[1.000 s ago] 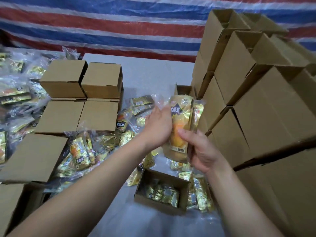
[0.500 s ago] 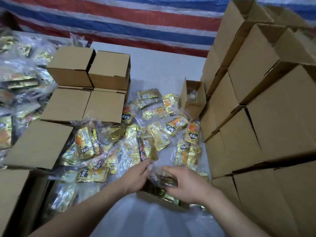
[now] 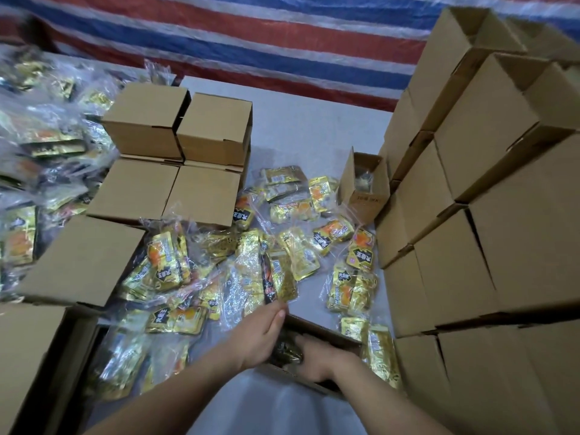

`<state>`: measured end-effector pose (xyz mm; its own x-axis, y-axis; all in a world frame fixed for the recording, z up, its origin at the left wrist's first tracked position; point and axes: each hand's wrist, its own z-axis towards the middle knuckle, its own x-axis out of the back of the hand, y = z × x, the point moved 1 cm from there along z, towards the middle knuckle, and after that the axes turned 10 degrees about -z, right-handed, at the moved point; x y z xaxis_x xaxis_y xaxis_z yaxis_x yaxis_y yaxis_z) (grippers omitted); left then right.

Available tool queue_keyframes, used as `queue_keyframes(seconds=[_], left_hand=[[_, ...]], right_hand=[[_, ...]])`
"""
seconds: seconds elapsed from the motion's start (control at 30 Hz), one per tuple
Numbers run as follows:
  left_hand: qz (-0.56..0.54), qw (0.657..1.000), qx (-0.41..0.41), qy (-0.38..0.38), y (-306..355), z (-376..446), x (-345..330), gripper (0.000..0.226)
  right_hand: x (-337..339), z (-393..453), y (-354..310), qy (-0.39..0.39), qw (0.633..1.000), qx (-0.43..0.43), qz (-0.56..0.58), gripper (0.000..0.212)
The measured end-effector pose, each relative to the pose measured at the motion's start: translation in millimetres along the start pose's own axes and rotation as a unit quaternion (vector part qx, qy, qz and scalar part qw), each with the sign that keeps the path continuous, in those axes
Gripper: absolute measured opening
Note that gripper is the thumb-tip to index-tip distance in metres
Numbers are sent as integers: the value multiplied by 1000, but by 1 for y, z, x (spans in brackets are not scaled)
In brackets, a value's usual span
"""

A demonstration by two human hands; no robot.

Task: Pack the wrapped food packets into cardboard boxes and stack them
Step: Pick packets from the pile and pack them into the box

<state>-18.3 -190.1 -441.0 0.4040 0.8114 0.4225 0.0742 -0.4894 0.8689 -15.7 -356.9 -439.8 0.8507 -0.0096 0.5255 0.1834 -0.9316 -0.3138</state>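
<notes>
I watched both hands work at the open box (image 3: 326, 335) at the near edge of the desk (image 3: 301, 120). The right hand (image 3: 317, 361) was down inside the box, its fingers (image 3: 303, 342) curled over a dark, crinkled packet (image 3: 287, 353) and pressing it in. The left hand (image 3: 262, 335) lay at the box's 9 o'clock side, fingers (image 3: 277, 315) straight and together, their tips at the far rim, touching the packet's edge as far as I could tell; I saw no grip there.

Loose gold packets (image 3: 282, 246) lay scattered across the desk from 10 to 1 o'clock of the box, some right against its far rim. Closed boxes (image 3: 175, 152) stood stacked at 11 o'clock, and a tall wall of stacked boxes (image 3: 470, 246) ran down the 3 o'clock side. A small open carton (image 3: 361, 183) stood at 1 o'clock beside that wall. More bagged packets (image 3: 37, 146) were heaped at 9 o'clock.

The box's near wall was hidden behind my view of the right forearm, and the packet was too blurred to read
</notes>
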Motion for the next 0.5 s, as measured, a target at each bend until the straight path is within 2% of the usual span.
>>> queue_keyframes(seconds=[0.07,0.1,0.17,0.2,0.27,0.37,0.5], left_hand=[[-5,1000,0,3,0,0,1,25],[-11,1000,0,4,1,1,1,25],[-14,1000,-2,5,2,3,1,25],[-13,1000,-3,6,3,3,0,25],[-18,1000,-7,7,2,2,0,25],[-17,1000,-8,7,0,2,0,25],[-5,1000,-1,5,-2,-1,-1,26]], right_hand=[[2,-10,-2,25,995,22,98,66],[5,-17,0,54,992,34,105,58],[11,-28,7,111,991,35,66,29],[14,-31,9,126,990,27,50,23],[18,-29,7,103,994,-3,34,40],[9,-12,-8,-12,996,-62,65,48],[7,-8,-21,-39,984,-108,138,54]])
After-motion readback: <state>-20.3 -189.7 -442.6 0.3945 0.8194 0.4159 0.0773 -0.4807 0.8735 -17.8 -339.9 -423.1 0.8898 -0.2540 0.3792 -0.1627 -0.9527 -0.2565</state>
